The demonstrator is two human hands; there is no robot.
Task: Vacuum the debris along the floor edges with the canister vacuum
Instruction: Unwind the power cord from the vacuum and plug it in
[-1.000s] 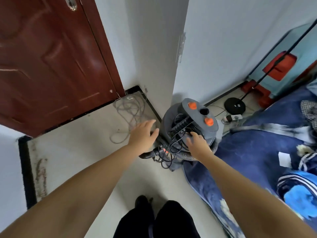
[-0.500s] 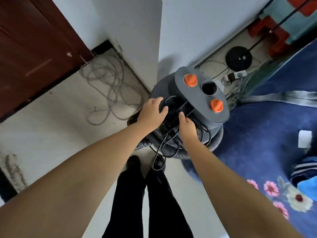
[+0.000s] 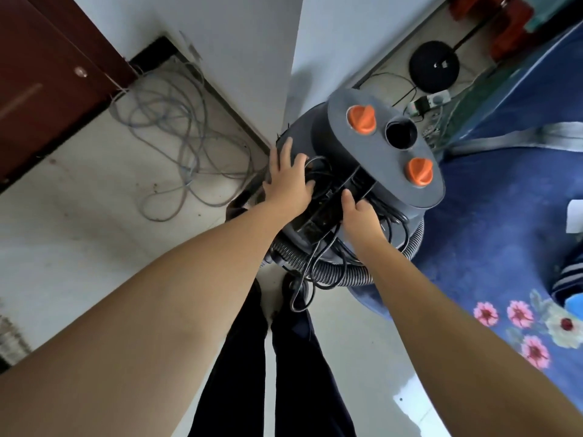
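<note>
A pale tiled floor (image 3: 79,234) runs up to a white wall corner, with a dark red door (image 3: 47,83) at the far left edge and a blue flowered rug (image 3: 492,247) covering the right side. The canister vacuum (image 3: 362,171) stands on the floor at the foot of that wall corner, its near side just over the rug's edge, grey lid up with two orange knobs (image 3: 362,118). A black power cord (image 3: 328,241) is bundled over its top and hangs down past the ribbed hose (image 3: 328,275) coiled round its base.

The left hand (image 3: 288,184) lies on the cord bundle with fingers mostly straight, pressing rather than clasping. The right hand (image 3: 359,212) is at the bundle's near side; its fingers seem to curl into the loops, though I cannot tell whether they really grip them.

The step looks like freeing the cord before any vacuuming. It would go best by lifting loops off one at a time, steadying the body with the flat hand, and keeping them away from the loose grey cable (image 3: 176,137) tangled near the door.
</note>
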